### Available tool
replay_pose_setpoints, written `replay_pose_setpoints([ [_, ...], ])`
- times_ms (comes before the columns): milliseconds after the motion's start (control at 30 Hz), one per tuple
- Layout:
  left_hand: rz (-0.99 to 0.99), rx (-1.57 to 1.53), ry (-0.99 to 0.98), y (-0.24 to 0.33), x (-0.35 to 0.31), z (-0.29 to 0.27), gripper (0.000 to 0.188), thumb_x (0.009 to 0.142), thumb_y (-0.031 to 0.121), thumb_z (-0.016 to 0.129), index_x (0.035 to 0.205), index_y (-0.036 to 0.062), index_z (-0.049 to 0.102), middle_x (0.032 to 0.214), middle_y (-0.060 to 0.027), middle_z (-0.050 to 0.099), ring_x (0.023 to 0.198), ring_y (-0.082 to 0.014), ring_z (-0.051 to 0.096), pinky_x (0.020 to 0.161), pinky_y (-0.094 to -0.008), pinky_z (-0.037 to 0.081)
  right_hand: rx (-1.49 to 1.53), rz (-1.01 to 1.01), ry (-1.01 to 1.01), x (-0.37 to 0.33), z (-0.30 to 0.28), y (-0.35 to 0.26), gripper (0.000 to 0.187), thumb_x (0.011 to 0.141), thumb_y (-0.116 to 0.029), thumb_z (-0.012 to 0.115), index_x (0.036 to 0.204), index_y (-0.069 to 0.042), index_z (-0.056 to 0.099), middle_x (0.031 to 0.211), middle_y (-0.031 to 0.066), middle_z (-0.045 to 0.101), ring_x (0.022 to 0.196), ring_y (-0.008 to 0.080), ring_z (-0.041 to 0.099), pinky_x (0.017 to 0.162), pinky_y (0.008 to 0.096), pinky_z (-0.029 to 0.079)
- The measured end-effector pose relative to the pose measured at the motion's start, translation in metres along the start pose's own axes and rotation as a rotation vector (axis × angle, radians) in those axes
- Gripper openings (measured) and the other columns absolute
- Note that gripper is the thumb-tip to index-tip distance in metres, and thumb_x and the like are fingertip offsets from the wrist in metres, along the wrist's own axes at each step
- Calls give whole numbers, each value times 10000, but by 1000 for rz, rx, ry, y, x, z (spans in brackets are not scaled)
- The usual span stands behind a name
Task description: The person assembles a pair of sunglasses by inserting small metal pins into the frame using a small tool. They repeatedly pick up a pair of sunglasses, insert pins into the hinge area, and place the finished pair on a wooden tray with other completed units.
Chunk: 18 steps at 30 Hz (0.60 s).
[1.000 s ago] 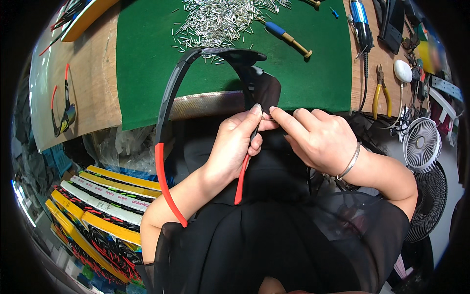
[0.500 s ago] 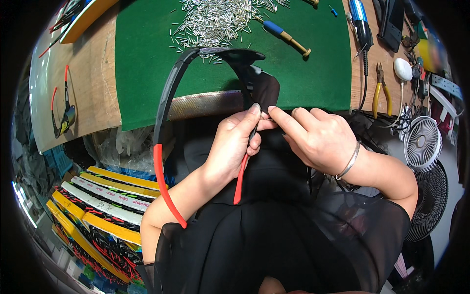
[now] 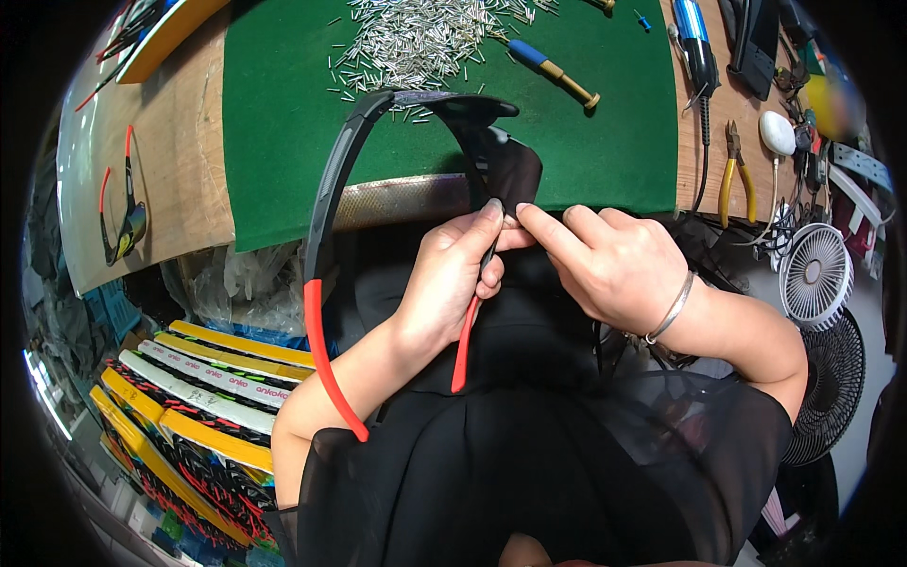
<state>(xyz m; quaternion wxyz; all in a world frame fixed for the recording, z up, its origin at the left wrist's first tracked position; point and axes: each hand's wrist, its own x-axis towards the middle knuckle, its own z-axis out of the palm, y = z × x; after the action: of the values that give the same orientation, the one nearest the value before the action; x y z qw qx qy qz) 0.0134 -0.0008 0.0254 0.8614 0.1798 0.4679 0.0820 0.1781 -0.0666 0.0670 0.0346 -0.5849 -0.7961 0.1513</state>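
Observation:
A pair of black sunglasses (image 3: 333, 189) with red temple tips is held up over the near edge of the green mat. My left hand (image 3: 452, 269) is closed on it by the hinge of the right-hand temple, thumb on top; that temple's red tip hangs below the fingers. My right hand (image 3: 609, 260) is closed in a pinch against the same hinge, its index fingertip close to my left thumb. Whatever lies between the right fingertips is too small or hidden to make out. The other temple arches leftward, its red tip crossing my left forearm.
Many small silver pins (image 3: 416, 47) are heaped on the green mat (image 3: 614, 142), beside a blue-handled screwdriver (image 3: 548, 68). Yellow-handled pliers (image 3: 735, 180) and a blue corded tool (image 3: 696, 52) lie right. Another pair of sunglasses (image 3: 128, 222) lies left, above stacked trays (image 3: 213, 378) of glasses. Fans (image 3: 814, 274) stand right.
The sunglasses have tilted slightly, and their left temple has shifted a little to the right. Both hands stay at the hinge almost unmoved.

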Motion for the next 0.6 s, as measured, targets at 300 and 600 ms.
replay_pose_setpoints([
  [300,0,-8,13,0,0,1,249,913,304,474,928,58,509,774,10,545,462,1,357,389,-128,280,-26,18,-3,0,0,-3,465,704,-119,544,1166,-83,503,735,53,514,537,176,536,452,279,453],
  [600,29,3,20,-2,0,3,264,909,318,477,943,58,514,761,29,512,481,3,359,402,-125,278,-102,35,-6,0,-1,-8,454,713,-122,533,1165,-86,509,721,40,487,526,154,511,441,258,448],
])
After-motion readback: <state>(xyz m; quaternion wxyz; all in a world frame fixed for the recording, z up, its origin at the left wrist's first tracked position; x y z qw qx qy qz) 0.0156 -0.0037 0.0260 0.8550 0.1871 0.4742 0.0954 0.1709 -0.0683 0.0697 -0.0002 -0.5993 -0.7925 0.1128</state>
